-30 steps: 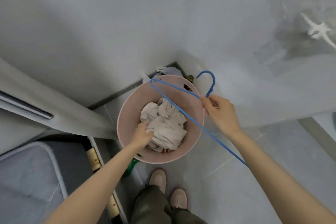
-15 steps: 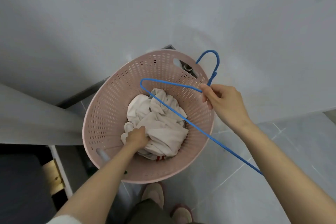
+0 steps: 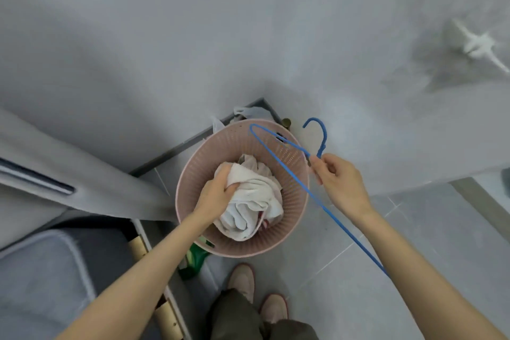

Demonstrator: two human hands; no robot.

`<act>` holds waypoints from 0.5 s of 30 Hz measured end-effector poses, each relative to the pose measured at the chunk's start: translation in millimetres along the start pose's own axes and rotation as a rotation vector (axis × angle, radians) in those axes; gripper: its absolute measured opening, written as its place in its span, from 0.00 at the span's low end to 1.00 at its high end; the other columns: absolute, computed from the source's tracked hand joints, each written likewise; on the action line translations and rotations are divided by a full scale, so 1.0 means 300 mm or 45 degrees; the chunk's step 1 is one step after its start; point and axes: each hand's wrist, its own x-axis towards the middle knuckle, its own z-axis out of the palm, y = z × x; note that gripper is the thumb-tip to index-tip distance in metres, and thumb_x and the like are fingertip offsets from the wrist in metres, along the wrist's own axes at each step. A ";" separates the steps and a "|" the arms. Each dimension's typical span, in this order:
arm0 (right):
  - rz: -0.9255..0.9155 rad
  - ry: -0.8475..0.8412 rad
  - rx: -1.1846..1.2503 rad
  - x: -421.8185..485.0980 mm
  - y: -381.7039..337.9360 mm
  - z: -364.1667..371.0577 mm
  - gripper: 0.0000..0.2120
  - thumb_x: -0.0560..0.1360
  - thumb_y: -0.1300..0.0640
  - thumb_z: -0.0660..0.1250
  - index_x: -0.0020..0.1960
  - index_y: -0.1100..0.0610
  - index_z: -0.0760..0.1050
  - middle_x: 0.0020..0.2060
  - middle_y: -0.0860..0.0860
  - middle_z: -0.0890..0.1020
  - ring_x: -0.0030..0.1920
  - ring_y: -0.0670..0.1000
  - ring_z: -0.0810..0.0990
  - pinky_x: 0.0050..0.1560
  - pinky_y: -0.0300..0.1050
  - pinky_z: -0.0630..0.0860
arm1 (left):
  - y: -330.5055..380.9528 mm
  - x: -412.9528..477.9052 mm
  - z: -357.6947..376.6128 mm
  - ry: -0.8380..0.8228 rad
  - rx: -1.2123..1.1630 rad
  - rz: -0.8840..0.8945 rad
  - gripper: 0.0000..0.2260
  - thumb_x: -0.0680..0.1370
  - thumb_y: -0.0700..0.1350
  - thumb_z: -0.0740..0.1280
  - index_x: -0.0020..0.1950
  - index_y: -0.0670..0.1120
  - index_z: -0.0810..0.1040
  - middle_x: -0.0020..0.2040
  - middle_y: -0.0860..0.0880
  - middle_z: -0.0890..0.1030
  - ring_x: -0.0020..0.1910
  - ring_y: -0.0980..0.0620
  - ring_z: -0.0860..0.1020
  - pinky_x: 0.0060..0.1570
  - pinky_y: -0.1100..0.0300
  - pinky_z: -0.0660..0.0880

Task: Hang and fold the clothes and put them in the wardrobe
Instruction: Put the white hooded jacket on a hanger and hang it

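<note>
A pink perforated laundry basket (image 3: 296,174) stands on the floor in the corner. Inside lies a crumpled whitish garment (image 3: 254,201). My left hand (image 3: 216,193) grips a bunch of that cloth at its upper left and holds it raised a little. My right hand (image 3: 339,179) pinches the neck of a blue wire hanger (image 3: 287,171) just below its hook. The hanger slants across the basket's right side and runs down along my right forearm.
Grey walls meet behind the basket. An open white wardrobe door (image 3: 69,174) slants in at the left, with hinges (image 3: 138,246) below it. A green object (image 3: 196,259) sits by the basket's foot. My feet in beige shoes (image 3: 242,281) stand on the grey tile floor (image 3: 414,243).
My left hand has taken hold of the white cloth and lifted it upward in the basket. The camera has pulled back from the basket. My right hand keeps the hanger.
</note>
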 end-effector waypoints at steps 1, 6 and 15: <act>0.009 -0.020 0.007 -0.021 -0.055 -0.038 0.15 0.79 0.49 0.62 0.34 0.52 0.73 0.29 0.53 0.76 0.28 0.43 0.69 0.32 0.36 0.64 | 0.063 -0.026 -0.052 -0.012 -0.025 0.047 0.07 0.79 0.44 0.62 0.56 0.50 0.69 0.47 0.54 0.78 0.44 0.56 0.76 0.42 0.60 0.69; -0.043 -0.145 0.106 -0.159 -0.327 -0.248 0.06 0.76 0.55 0.67 0.43 0.53 0.71 0.35 0.44 0.78 0.30 0.34 0.72 0.34 0.29 0.66 | 0.430 -0.162 -0.318 -0.064 -0.136 0.247 0.12 0.78 0.42 0.63 0.57 0.57 0.73 0.50 0.64 0.79 0.49 0.66 0.75 0.48 0.72 0.69; -0.279 -0.414 0.147 -0.366 -0.756 -0.609 0.24 0.69 0.62 0.72 0.51 0.49 0.59 0.59 0.36 0.75 0.32 0.43 0.70 0.42 0.43 0.75 | 1.137 -0.398 -0.704 -0.223 -0.170 0.571 0.11 0.76 0.41 0.65 0.46 0.60 0.76 0.40 0.62 0.78 0.40 0.67 0.75 0.41 0.71 0.71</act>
